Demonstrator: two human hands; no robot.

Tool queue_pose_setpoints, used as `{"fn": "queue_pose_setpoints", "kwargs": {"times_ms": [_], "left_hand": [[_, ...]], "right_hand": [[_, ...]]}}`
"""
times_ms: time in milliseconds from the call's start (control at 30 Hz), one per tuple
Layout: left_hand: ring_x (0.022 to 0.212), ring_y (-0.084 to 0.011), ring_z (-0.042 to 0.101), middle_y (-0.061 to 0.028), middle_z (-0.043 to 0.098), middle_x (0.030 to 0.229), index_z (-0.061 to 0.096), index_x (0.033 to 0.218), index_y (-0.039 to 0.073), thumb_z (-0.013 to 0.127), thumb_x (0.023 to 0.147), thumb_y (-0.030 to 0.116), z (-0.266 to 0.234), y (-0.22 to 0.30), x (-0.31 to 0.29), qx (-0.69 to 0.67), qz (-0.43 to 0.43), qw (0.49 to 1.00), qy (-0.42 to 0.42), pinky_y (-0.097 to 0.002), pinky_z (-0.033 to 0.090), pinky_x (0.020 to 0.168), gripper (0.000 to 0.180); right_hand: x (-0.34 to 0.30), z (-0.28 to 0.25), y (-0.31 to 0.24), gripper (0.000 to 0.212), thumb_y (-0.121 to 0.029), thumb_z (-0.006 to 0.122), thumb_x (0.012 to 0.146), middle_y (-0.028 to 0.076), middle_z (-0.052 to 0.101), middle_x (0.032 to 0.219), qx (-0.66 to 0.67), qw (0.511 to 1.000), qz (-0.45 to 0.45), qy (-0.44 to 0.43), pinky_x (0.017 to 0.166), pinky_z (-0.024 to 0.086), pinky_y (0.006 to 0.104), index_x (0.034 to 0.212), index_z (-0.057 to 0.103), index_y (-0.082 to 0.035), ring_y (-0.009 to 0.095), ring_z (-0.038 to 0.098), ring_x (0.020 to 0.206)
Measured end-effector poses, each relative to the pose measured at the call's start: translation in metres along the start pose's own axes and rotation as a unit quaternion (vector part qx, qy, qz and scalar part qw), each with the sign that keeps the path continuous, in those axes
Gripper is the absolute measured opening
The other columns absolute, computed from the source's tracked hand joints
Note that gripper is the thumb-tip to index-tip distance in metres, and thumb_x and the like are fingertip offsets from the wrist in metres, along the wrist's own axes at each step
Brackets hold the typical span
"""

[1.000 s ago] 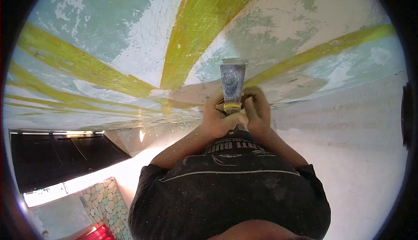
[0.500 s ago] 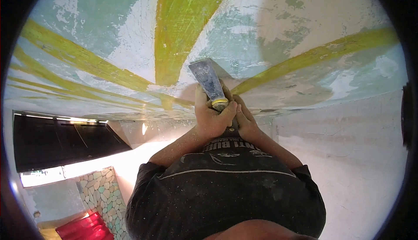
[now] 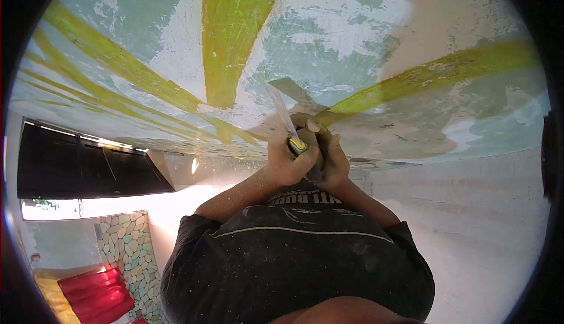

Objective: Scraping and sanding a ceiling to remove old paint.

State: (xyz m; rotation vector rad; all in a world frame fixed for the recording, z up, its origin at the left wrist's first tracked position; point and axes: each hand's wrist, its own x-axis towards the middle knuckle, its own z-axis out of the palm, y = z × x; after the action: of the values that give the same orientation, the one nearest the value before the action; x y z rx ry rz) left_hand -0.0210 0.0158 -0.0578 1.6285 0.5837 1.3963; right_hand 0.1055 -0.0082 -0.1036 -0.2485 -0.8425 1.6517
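My left hand is closed round the handle of a scraper with a flat metal blade and a yellow collar. The blade points up and away, seen nearly edge-on, and its shadow falls on the painted surface in front of me. Whether its tip touches the surface I cannot tell. Close beside it, my right hand has its fingers bent round a dark grey piece, thumb toward the scraper. Whether that piece is separate from the scraper is unclear. Pale dust speckles my forearms.
The surface carries worn green and white paint with yellow stripes. At the left are a black panel, a pebbled strip and red cloth. A pale plain surface lies at the right.
The scraper has turned from showing its broad face to nearly edge-on. My right fingers have shifted upward, beside its collar. The view has moved slightly.
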Motion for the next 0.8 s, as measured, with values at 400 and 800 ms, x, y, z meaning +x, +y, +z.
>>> {"fn": "queue_pose_setpoints", "kwargs": {"times_ms": [400,800], "left_hand": [[0.105,-0.0232,0.055,-0.0226,0.057,0.116,0.049,0.104,0.002,0.058,0.084,0.001,-0.015,0.021,-0.008,-0.198,-0.046,0.976,0.074,-0.0384,0.044,0.092,0.022],[0.056,-0.0108,0.045,-0.0042,0.048,0.074,0.045,0.102,0.004,0.053,0.099,0.017,-0.035,0.043,0.020,-0.061,-0.104,0.968,0.220,-0.0273,0.044,0.051,0.016]], "right_hand": [[-0.003,0.018,-0.016,0.036,-0.027,0.048,0.102,0.010,0.058,0.115,-0.260,0.965,0.017,0.005,0.092,0.041,0.0290,0.125,0.048,0.001,0.015,0.053,0.104],[0.013,0.058,-0.002,0.020,-0.012,0.061,0.092,0.012,0.058,0.095,-0.426,0.878,-0.170,0.134,0.071,0.045,0.0287,0.104,0.055,0.002,0.015,0.053,0.079]]}}
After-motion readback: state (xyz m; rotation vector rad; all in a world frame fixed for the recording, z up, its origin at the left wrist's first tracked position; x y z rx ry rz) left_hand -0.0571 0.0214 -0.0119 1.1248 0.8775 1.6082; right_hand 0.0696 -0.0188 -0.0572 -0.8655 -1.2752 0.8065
